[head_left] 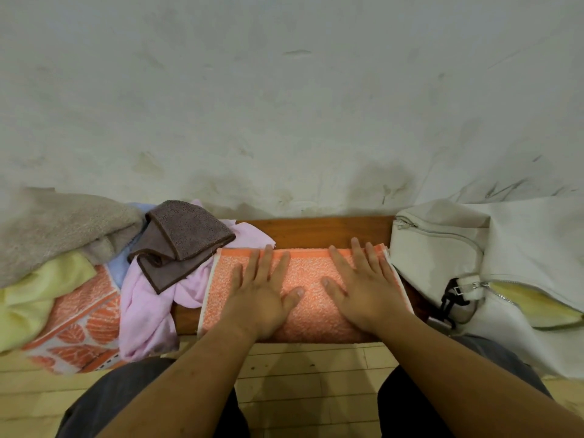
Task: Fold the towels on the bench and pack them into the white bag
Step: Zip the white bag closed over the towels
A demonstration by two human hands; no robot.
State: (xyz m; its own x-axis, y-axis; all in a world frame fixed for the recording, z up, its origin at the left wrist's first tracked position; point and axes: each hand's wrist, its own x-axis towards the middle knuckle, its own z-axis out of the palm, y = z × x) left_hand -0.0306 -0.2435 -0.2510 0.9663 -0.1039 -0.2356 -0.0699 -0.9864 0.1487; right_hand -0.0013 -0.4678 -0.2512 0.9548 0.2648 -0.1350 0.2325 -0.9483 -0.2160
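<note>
We lay left hand (pixel 262 289) and right hand (pixel 363 289) flat, fingers spread, gripping nothing, on the orange towel (pixel 311 314) mid-bench (pixel 316 230). Soft, light, probably doubled; take its short ends. White bag (pixel 442 248) at 3 o'clock.

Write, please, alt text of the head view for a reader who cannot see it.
A person's left hand and right hand press flat on a folded orange towel on a wooden bench. A heap of loose towels lies to its left; the white bag, unzipped with yellow cloth inside, to its right.
</note>
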